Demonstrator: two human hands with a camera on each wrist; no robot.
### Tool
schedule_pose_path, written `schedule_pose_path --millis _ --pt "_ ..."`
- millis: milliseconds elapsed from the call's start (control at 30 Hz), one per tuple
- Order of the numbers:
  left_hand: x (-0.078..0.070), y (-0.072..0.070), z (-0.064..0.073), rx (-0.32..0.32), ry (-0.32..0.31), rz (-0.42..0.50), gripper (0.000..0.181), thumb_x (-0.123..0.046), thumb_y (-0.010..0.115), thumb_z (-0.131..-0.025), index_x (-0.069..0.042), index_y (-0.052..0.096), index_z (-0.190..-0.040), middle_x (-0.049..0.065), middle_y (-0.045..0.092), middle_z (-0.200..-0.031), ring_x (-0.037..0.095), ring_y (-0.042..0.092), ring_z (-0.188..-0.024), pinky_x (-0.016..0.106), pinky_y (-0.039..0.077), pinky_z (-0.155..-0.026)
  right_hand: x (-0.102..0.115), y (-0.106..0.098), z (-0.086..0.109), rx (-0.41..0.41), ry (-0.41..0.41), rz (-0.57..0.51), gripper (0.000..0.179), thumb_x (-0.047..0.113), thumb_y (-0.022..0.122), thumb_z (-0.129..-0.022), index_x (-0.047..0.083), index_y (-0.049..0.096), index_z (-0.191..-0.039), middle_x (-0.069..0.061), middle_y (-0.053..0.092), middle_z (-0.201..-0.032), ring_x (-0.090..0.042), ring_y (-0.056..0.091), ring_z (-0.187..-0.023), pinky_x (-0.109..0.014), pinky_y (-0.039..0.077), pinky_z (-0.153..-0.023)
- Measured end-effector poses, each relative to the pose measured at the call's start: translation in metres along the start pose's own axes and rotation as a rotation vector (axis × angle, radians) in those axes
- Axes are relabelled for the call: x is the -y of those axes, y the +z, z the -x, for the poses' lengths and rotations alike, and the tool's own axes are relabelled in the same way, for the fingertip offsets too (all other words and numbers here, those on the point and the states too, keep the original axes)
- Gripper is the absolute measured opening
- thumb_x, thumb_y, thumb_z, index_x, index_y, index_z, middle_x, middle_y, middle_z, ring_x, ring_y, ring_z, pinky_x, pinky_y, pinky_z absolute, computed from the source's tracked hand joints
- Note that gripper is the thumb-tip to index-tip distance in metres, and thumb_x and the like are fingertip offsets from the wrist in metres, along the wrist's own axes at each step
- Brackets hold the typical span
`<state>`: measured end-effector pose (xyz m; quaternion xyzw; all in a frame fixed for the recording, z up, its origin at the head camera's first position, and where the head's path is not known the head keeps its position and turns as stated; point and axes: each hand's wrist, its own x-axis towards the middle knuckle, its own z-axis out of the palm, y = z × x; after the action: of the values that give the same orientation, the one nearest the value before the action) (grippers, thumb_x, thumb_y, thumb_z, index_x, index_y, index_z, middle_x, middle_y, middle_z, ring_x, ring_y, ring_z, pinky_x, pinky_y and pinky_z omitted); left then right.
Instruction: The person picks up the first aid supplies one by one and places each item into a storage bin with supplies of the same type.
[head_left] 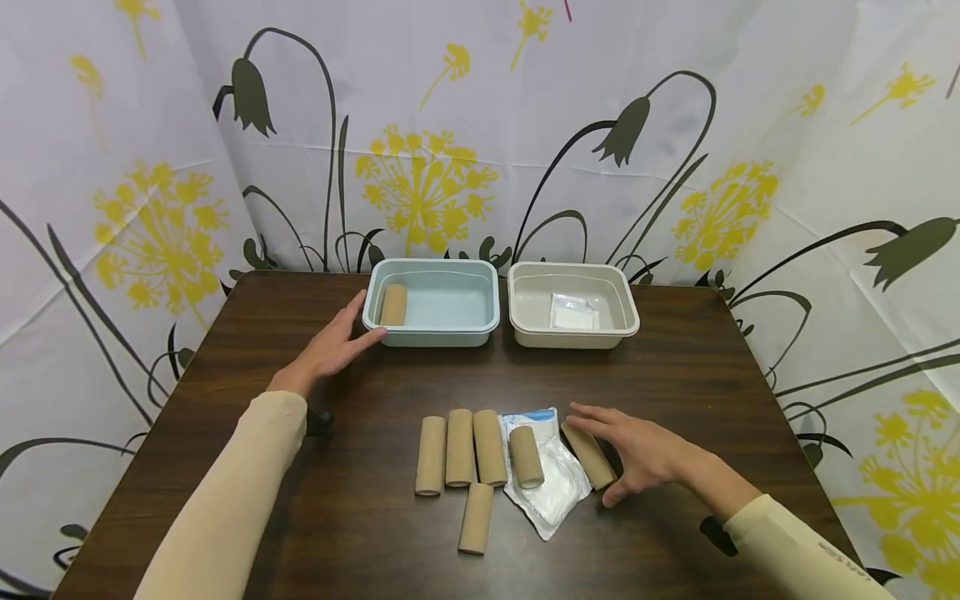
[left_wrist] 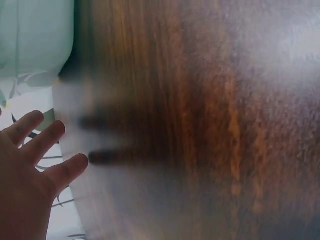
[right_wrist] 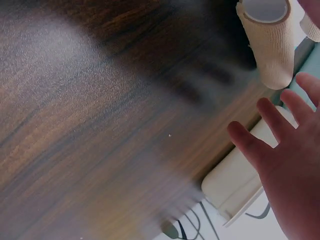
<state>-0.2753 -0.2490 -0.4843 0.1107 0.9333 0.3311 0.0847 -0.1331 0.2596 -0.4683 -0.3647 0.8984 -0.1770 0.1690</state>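
My left hand (head_left: pixel 330 346) is at the left end of the light blue bin (head_left: pixel 435 338), its fingers extended and thumb by the front rim. One cardboard tube (head_left: pixel 393 305) lies inside that bin. On the right, my right hand (head_left: pixel 645 450) spreads its fingers around a slanted cardboard tube (head_left: pixel 589 455); whether they touch is hard to tell, and the right wrist view shows no grip on the tube (right_wrist: pixel 272 55). A shorter tube (head_left: pixel 526 458) rests on a white sealed pouch (head_left: pixel 555 492) with a blue edge.
Several more cardboard tubes (head_left: pixel 431 457) lie left of the pouch, one of them (head_left: pixel 476 518) nearer the front. A beige bin (head_left: pixel 573 340) holding a small white packet (head_left: pixel 573 312) stands beside the blue one. Behind the dark wooden table (head_left: pixel 360 533) hangs a flowered curtain (head_left: pixel 420 108).
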Motion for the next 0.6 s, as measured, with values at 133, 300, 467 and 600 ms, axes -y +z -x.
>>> schedule_pose_path --millis 133,300,467,600 --pt "0.0003 0.0035 -0.0009 -0.014 0.007 0.006 0.093 -0.063 0.049 -0.095 -0.025 -0.008 -0.158 0.014 0.006 -0.164 0.041 0.013 -0.146 0.067 0.017 -0.108 0.0004 0.0006 -0.0001 0.021 -0.006 -0.011 0.108 0.032 0.093 -0.061 0.013 0.037 -0.152 -0.009 0.027 -0.159 -0.029 0.041 -0.134 -0.052 0.047 -0.092" --pt "-0.0015 0.0064 -0.0023 -0.029 0.026 0.012 0.093 -0.063 0.051 -0.094 -0.03 -0.01 -0.157 0.01 0.004 -0.164 0.04 0.014 -0.146 0.068 0.018 -0.108 0.0022 0.0007 -0.0017 0.027 0.005 -0.006 0.102 0.024 0.092 -0.064 0.012 0.04 -0.15 -0.008 0.028 -0.158 -0.027 0.045 -0.131 -0.05 0.047 -0.093" --pt "-0.0037 0.008 -0.0021 -0.038 0.04 0.027 0.093 -0.061 0.051 -0.095 -0.03 -0.011 -0.157 0.01 0.004 -0.164 0.04 0.014 -0.147 0.068 0.018 -0.108 0.0043 -0.0007 -0.0043 0.032 0.011 0.004 0.097 0.024 0.092 -0.066 0.013 0.043 -0.148 -0.008 0.031 -0.157 -0.026 0.048 -0.128 -0.049 0.046 -0.096" --pt "-0.0046 0.0086 -0.0006 -0.035 0.025 0.03 0.093 -0.061 0.05 -0.095 -0.03 -0.012 -0.157 0.009 0.001 -0.164 0.039 0.011 -0.147 0.067 0.016 -0.108 0.0063 -0.0031 -0.005 0.036 0.021 0.013 0.095 0.026 0.091 -0.067 0.014 0.044 -0.148 -0.008 0.033 -0.156 -0.026 0.05 -0.125 -0.049 0.046 -0.096"
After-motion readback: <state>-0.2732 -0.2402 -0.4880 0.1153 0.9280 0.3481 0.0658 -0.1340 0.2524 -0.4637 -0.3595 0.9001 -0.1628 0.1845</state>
